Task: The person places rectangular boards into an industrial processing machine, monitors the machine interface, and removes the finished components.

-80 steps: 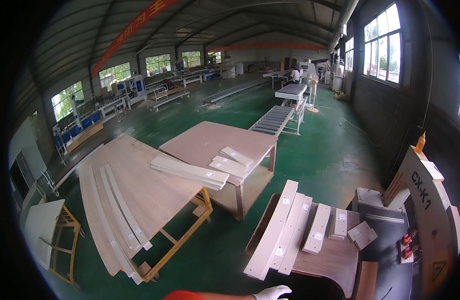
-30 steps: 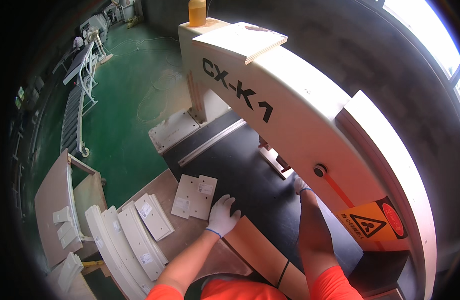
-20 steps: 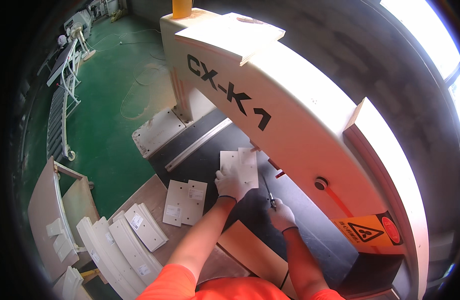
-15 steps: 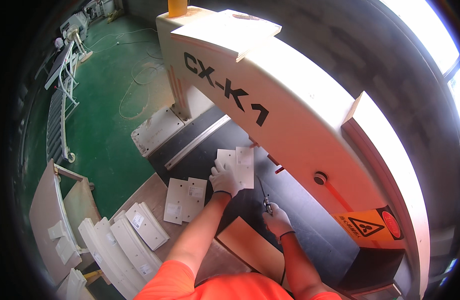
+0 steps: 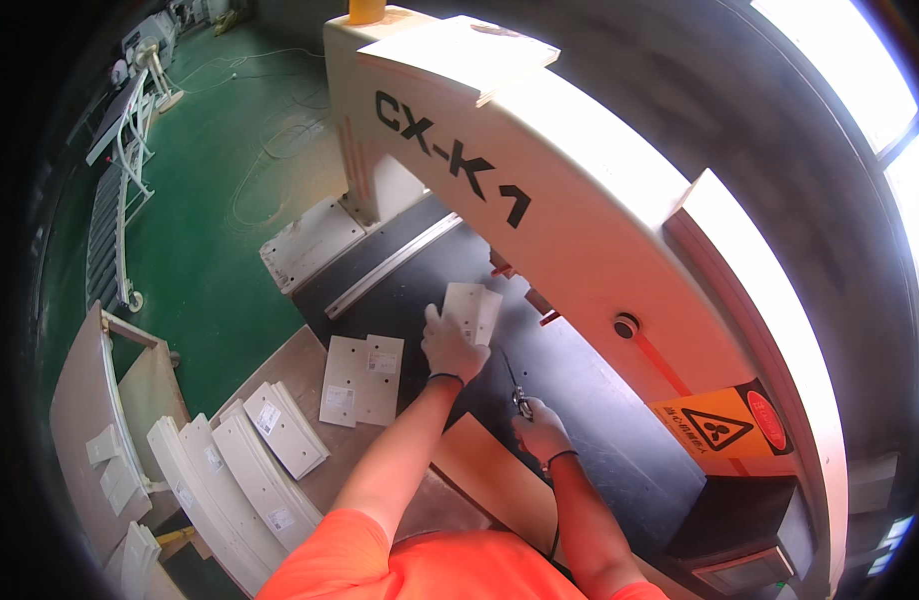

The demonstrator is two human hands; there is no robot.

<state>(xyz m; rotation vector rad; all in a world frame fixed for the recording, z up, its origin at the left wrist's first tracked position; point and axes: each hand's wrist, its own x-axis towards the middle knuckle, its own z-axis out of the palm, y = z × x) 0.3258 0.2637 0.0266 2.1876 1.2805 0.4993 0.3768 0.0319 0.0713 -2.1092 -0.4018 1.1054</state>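
My gloved left hand (image 5: 452,345) is closed on a stack of white panels (image 5: 468,302) over the dark machine table (image 5: 400,305). Two panels show, overlapping and tilted, with holes and a small label. My gloved right hand (image 5: 542,432) is wrapped round a metal air blow gun (image 5: 521,396), whose long thin nozzle points up toward the panels without touching them. Left of my left wrist lie two more overlapping panels (image 5: 357,380), each drilled and labelled. My fingers hide the lower part of the held panels.
A large white machine arm (image 5: 580,220) arches over the table on the right. Stacks of curved white panels (image 5: 263,480) lie at the lower left. A brown board (image 5: 490,470) lies between my forearms. A roller conveyor (image 5: 110,220) stands on the green floor at the far left.
The held panels have shifted and turned from upright and straight to a tilt, with my left hand moving over them. My right hand keeps its grip on the air blow gun.
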